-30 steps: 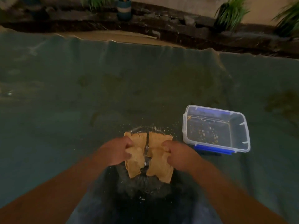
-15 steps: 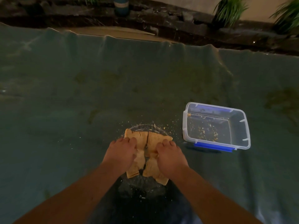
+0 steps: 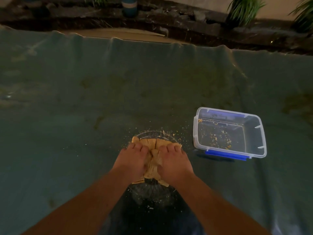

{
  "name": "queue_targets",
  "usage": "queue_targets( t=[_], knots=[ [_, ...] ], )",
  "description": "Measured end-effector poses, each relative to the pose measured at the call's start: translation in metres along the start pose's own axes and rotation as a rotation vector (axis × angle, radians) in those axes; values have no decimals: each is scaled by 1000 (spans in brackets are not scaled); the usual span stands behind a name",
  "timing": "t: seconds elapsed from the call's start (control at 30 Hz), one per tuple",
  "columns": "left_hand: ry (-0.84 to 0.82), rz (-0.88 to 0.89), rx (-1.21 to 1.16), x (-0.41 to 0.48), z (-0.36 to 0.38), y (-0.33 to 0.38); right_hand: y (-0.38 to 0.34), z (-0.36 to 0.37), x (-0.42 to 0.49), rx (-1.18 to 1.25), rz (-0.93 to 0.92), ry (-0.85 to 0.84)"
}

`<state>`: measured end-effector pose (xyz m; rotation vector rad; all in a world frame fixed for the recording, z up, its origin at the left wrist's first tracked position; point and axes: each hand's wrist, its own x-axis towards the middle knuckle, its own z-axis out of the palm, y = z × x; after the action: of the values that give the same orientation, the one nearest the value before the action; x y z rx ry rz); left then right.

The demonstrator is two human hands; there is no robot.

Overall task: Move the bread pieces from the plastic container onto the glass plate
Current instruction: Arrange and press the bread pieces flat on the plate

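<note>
Tan bread pieces (image 3: pixel 153 145) lie stacked on a round glass plate (image 3: pixel 152 134) in the lower middle of the head view. My left hand (image 3: pixel 133 161) and my right hand (image 3: pixel 174 162) rest side by side on top of the bread, fingers curled over it and pressing it down onto the plate. Most of the bread is hidden under the hands. To the right stands the clear plastic container (image 3: pixel 254 133) with blue clips, holding only crumbs.
A dark green cloth (image 3: pixel 84 99) covers the ground, with crumbs scattered around the plate. Beyond its far edge are bare soil, rocks, green plants (image 3: pixel 243 9) and a blue pot (image 3: pixel 129 5). A dark patch lies just below the plate.
Both hands have slid from the outer sides of the bread onto its top, drawing the two stacks together; the bread sits lower and flatter on the plate.
</note>
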<state>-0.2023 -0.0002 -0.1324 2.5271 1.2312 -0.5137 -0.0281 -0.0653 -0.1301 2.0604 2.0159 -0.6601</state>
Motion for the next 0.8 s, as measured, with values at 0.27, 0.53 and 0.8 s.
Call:
queue_targets(
  t=[0.27,0.53,0.8],
  knots=[
    [35,-46,-78,0,3,-6,11,5,-3,186,43,-22],
    [-309,-95,-391,1,3,-22,23,-12,2,387,-79,-217],
    [95,106,-20,-17,16,-2,9,12,-29,59,-108,50]
  ],
)
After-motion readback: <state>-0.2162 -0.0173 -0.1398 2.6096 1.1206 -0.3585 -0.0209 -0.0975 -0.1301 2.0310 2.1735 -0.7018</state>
